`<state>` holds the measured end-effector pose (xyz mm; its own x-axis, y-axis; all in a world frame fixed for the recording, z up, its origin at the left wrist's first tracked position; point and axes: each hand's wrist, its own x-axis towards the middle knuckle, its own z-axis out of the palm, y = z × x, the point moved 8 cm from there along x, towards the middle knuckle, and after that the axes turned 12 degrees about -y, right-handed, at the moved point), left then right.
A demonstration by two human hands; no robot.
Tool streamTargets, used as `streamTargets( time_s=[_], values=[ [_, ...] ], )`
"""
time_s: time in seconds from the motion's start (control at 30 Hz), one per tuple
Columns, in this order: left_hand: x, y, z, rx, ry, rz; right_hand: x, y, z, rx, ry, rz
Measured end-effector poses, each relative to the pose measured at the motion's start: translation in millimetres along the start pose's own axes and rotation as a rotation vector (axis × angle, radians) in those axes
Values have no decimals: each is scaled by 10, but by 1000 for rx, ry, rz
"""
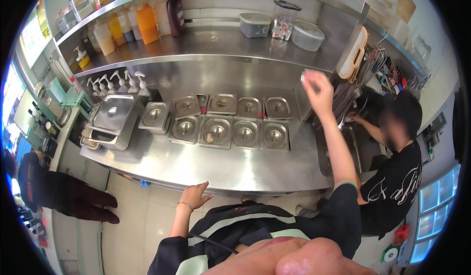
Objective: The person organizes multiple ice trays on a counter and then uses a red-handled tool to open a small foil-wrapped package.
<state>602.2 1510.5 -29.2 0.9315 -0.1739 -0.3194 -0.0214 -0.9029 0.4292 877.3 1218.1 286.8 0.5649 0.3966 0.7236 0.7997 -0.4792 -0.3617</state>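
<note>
My left hand (pixel 195 197) hangs by the front edge of the stainless steel counter (pixel 235 168), fingers apart and nothing in them. My right hand (pixel 318 90) is raised over the counter's right end, near the shelf's end panel. Its fingers are pinched on a small whitish thing (pixel 303 77), too small to name. In front of me, two rows of lidded steel food pans (pixel 245 133) are set into the counter. One front lid (pixel 215 131) carries a pale brown smudge or scrap. Two back lids sit slightly askew, with small red bits beside them.
Left on the counter stand a large lidded steel container (pixel 113 114), a smaller lidded pan (pixel 154 116) and several pump dispensers (pixel 118 81). Sauce bottles (pixel 147 24) and plastic tubs (pixel 254 25) line the shelf. One person (pixel 393 157) works at the sink (pixel 362 146); another (pixel 55 186) stands left.
</note>
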Motion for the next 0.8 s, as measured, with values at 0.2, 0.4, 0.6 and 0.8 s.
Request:
streamTargets(
  time_s=[0.2, 0.4, 0.6, 0.8],
  values=[
    [447, 336, 55, -123, 58, -129, 1925, 981, 5, -447, 32, -222],
    [723, 871, 255, -390, 98, -214, 2816, 1743, 449, -734, 19, -270],
    [584, 770, 581, -392, 32, -428, 2694, 1998, -45, -919, 149, -45],
    [492, 638, 636, -309, 10, -519, 2510, 2780, -89, -903, -172, 332]
  ],
)
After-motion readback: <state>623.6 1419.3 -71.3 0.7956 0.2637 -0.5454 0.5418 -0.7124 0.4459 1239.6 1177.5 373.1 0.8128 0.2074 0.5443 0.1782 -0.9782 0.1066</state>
